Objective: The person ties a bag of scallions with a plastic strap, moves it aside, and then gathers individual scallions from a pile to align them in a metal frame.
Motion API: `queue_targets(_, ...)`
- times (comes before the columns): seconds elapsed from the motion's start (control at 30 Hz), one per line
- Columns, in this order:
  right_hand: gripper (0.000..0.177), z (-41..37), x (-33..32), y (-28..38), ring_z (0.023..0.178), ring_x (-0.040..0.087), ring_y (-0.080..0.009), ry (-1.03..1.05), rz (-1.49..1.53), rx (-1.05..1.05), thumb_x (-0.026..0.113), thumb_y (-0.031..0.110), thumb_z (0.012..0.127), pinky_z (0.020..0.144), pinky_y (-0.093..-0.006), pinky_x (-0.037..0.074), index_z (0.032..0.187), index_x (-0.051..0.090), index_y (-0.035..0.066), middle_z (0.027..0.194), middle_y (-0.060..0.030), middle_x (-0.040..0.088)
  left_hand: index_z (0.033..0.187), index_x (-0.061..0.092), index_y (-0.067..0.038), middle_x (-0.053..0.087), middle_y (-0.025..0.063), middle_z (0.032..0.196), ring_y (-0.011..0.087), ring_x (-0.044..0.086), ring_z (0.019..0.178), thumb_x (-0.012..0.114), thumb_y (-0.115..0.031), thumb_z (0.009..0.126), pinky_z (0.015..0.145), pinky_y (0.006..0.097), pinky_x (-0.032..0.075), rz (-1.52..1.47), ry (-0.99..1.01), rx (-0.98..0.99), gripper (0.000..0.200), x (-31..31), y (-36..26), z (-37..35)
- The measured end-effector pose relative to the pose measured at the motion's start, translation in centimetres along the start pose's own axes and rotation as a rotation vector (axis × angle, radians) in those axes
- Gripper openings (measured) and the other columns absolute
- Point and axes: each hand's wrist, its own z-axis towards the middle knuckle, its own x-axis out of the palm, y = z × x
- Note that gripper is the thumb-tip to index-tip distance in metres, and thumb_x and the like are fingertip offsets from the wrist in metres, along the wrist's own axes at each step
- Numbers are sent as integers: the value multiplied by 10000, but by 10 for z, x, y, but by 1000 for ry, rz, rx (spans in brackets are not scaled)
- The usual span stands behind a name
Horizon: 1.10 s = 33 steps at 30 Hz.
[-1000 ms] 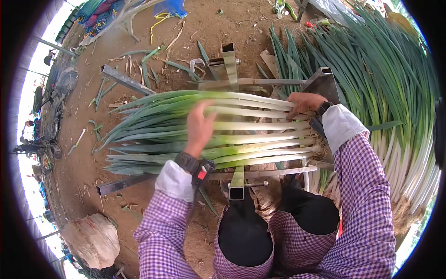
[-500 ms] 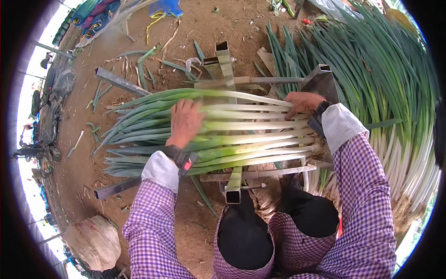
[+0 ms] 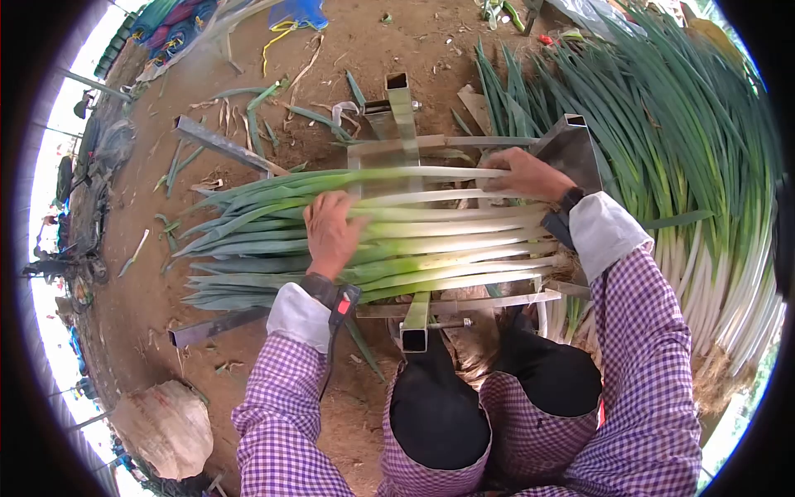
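Observation:
Several long green onions lie side by side across a metal frame, leaves to the left and white ends to the right. My left hand rests on them where green turns pale, fingers lying over the stalks and partly apart. At the far side of the row, my right hand has its fingers closed about the white end of the farthest green onion. Its palm side is hidden. The root ends sit against the frame's right side.
A large heap of green onions lies on the right. Square metal tubes stick out from the frame. Loose leaves litter the dirt ground. A pale sack lies at lower left; blue netting is at the top.
My right hand has moved up and left along the white ends to the farthest onion. My left hand has shifted slightly down over the stalks. Upper stalks have spread apart a little.

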Motion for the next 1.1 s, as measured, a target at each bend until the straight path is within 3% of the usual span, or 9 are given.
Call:
queue_targets(0.13,307,21,38,-10,887,695,-360,-333,-193,-42,729,219,808,783,-420,532,1040,712,17,971,-203,729,1123,715,-123,635,39,1145,262,524,1183,769,-324,782,1029,423,332,-6,-6,-23,400,0,2,-1)
queue_targets(0.23,203,21,70,5,898,675,-393,-526,-284,47,713,224,810,868,-501,494,913,696,50,908,-190,714,1125,709,-124,636,41,1148,268,528,1183,764,-312,785,1035,426,337,-3,1,-28,393,-2,-2,0)
queue_targets(0.37,167,29,123,2,1057,620,-327,-861,-474,-128,675,281,858,1055,-583,294,924,679,128,910,-133,690,1120,709,-140,627,45,1148,269,520,1183,768,-307,767,1038,430,338,-21,-5,-23,394,2,0,0)
queue_targets(0.47,180,22,123,6,1084,601,-304,-913,-453,-215,653,308,896,1074,-535,294,968,677,144,929,-120,682,1125,710,-148,625,41,1155,268,520,1181,776,-283,763,1034,435,344,-10,13,-41,392,1,-2,0)
queue_targets(0.67,220,19,110,0,990,638,-269,-783,-472,-206,672,379,895,1011,-488,333,946,715,170,886,-87,699,1142,708,-151,629,42,1169,270,520,1196,771,-297,766,1036,435,343,-16,28,-49,408,1,-4,2)
queue_targets(0.77,214,16,110,-7,882,664,-277,-736,-358,-231,691,364,877,960,-468,365,853,733,156,822,-86,711,1142,703,-147,632,43,1174,274,519,1208,767,-302,766,1043,437,342,-21,4,-35,411,1,-3,0)
queue_targets(0.8,172,10,103,3,938,647,-273,-636,-323,-180,657,281,905,1021,-427,328,949,746,140,927,-84,731,1140,701,-143,633,43,1175,275,518,1212,765,-303,766,1045,438,341,-19,-6,-30,412,0,-2,0)
queue_targets(1.0,222,2,99,6,904,642,-275,-552,-336,-136,641,325,928,1006,-422,342,922,745,129,861,-105,713,1122,663,-113,606,61,1210,289,526,1202,817,-260,729,1025,441,381,-29,-81,-75,447,0,-2,-2)
queue_targets(1.1,192,-2,100,11,932,671,-284,-613,-274,-158,670,297,894,1012,-438,360,915,757,127,886,-113,730,1104,643,-97,588,79,1190,307,524,1186,834,-222,710,1030,446,394,-62,-102,-69,456,-1,-1,-1)
